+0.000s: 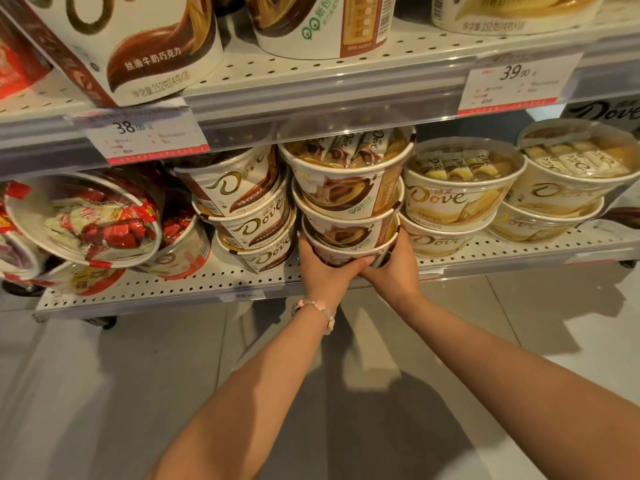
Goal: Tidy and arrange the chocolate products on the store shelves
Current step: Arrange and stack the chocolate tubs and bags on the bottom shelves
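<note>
gripping bottom of three-tub stack (349, 199) with both hands, left (323, 268) and right (394, 268), fingers curled under its base at lower shelf (207, 289) edge; neighbouring brown tubs (249, 209) leaning, red tubs (86, 216) tipped over, straightening remaining

You are looking at two shelves: an upper shelf (311, 69) and a lower shelf (207, 282). You are seeing two price tags, one saying 38 (138, 135) and one saying 39.90 (519, 81). Your two hands, the left hand (325, 268) and the right hand (394, 268), are holding one middle stack (349, 202) of four tubs. Left of it, a brown stack (249, 206) is showing three tubs. Right of it, two yellow stacks, the near one (457, 195) and the far one (568, 181), are showing two tubs each. You are wearing one bracelet (320, 310).
</note>
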### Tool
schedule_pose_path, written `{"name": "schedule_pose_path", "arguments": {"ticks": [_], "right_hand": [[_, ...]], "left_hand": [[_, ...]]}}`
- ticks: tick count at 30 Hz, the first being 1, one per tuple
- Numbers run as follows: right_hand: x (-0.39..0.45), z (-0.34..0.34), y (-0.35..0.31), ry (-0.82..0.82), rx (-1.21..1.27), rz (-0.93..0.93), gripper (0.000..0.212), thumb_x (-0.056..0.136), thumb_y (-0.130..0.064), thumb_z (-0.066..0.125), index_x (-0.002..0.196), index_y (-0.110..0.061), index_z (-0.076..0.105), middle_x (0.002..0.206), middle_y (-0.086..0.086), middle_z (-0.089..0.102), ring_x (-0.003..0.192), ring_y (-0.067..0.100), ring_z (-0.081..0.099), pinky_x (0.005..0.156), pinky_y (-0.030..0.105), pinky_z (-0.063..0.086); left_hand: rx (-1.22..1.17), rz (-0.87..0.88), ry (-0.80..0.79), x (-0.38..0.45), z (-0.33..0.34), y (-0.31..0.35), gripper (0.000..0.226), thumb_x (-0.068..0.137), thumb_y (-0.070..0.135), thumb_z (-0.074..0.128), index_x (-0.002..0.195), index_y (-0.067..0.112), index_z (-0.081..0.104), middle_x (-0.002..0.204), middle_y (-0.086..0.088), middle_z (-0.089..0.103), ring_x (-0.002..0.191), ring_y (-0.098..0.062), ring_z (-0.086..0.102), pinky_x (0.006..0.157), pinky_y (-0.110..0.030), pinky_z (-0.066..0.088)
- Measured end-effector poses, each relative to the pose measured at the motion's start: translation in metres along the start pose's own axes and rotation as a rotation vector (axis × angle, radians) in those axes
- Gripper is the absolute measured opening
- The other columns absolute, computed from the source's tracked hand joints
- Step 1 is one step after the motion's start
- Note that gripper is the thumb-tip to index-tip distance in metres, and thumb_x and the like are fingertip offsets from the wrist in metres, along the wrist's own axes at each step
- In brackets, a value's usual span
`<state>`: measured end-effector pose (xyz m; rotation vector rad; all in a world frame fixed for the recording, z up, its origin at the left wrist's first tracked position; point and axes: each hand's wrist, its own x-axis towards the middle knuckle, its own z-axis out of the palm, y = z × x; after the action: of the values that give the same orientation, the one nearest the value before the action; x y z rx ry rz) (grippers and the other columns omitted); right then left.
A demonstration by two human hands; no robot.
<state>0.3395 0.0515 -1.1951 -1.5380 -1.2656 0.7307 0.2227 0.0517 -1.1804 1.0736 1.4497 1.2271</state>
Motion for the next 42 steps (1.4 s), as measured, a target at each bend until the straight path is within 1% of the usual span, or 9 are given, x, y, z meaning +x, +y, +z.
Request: {"name": "schedule_pose_path", "arguments": {"ticks": [9,13,16,20,26,32,36,39,42], "right_hand": [[0.005,-0.008,-0.001,-0.090,-0.020,-0.039,0.099,0.053,-0.037,0.089,0.135,-0.014,0.039,0.135,0.002,0.050,0.125,0.016,0.047,0.100,0.031,0.043],[0.012,-0.013,-0.003,-0.156,-0.016,-0.043,0.097,0.055,-0.033,0.090,0.135,-0.013,0.039,0.134,0.001,0.051,0.122,0.011,0.047,0.096,0.023,0.041],[0.018,-0.016,-0.002,-0.212,-0.024,-0.048,0.096,0.057,-0.030,0.089,0.137,-0.011,0.039,0.135,0.002,0.052,0.124,0.013,0.047,0.096,0.020,0.039],[0.012,-0.012,-0.005,-0.195,0.043,-0.086,0.091,0.062,-0.018,0.087,0.137,-0.013,0.036,0.124,-0.018,0.046,0.117,-0.002,0.042,0.088,-0.002,0.032],[-0.004,0.005,-0.004,-0.040,0.075,-0.163,0.095,0.062,-0.032,0.086,0.141,-0.013,0.035,0.140,-0.001,0.045,0.134,0.015,0.038,0.107,0.042,0.038],[0.002,0.001,-0.004,-0.092,0.073,-0.116,0.088,0.063,-0.023,0.087,0.137,-0.014,0.039,0.128,-0.012,0.052,0.121,0.003,0.049,0.096,0.013,0.041],[0.008,-0.002,-0.001,-0.149,0.056,-0.077,0.091,0.065,-0.023,0.085,0.140,-0.016,0.035,0.130,-0.007,0.055,0.119,0.006,0.052,0.095,0.017,0.044],[0.009,-0.003,-0.004,-0.170,0.035,-0.069,0.093,0.065,-0.024,0.085,0.142,-0.017,0.033,0.130,-0.011,0.053,0.117,0.001,0.049,0.090,0.005,0.040],[0.010,-0.006,-0.005,-0.194,0.017,-0.079,0.094,0.065,-0.026,0.085,0.143,-0.018,0.032,0.136,-0.006,0.051,0.124,0.008,0.048,0.098,0.020,0.042]], "left_hand": [[0.149,-0.022,-0.308,0.032,-0.032,0.010,0.114,0.050,0.019,0.091,0.144,0.022,0.027,0.140,0.006,0.044,0.130,-0.010,0.040,0.108,-0.029,0.033],[0.129,-0.013,-0.255,0.027,-0.031,0.007,0.119,0.040,0.032,0.093,0.142,0.025,0.032,0.138,0.008,0.047,0.129,-0.010,0.041,0.109,-0.040,0.035],[0.055,-0.028,-0.159,0.020,-0.025,0.004,0.115,0.042,0.022,0.093,0.141,0.022,0.034,0.136,0.005,0.048,0.127,-0.011,0.043,0.107,-0.037,0.038],[0.029,-0.019,-0.092,0.018,-0.021,0.003,0.106,0.050,0.011,0.091,0.140,0.020,0.035,0.133,0.006,0.049,0.123,-0.009,0.044,0.105,-0.032,0.039],[0.043,0.001,-0.015,0.011,-0.014,0.000,0.108,0.048,0.013,0.092,0.139,0.021,0.034,0.131,0.008,0.049,0.119,-0.007,0.045,0.104,-0.029,0.038],[0.045,0.003,0.093,0.006,-0.005,-0.002,0.114,0.041,0.024,0.093,0.137,0.025,0.033,0.133,0.006,0.046,0.121,-0.008,0.044,0.106,-0.033,0.037],[0.071,0.012,0.129,0.003,0.000,0.001,0.113,0.044,0.023,0.093,0.138,0.022,0.030,0.125,0.011,0.041,0.115,-0.004,0.039,0.100,-0.023,0.032],[0.096,0.011,0.118,0.004,0.000,0.001,0.115,0.044,0.023,0.093,0.138,0.021,0.027,0.130,0.007,0.040,0.116,-0.004,0.038,0.101,-0.023,0.032],[0.128,0.021,0.084,0.005,-0.003,0.004,0.119,0.044,0.026,0.093,0.140,0.021,0.023,0.137,0.002,0.039,0.122,-0.006,0.037,0.106,-0.027,0.032]]}}
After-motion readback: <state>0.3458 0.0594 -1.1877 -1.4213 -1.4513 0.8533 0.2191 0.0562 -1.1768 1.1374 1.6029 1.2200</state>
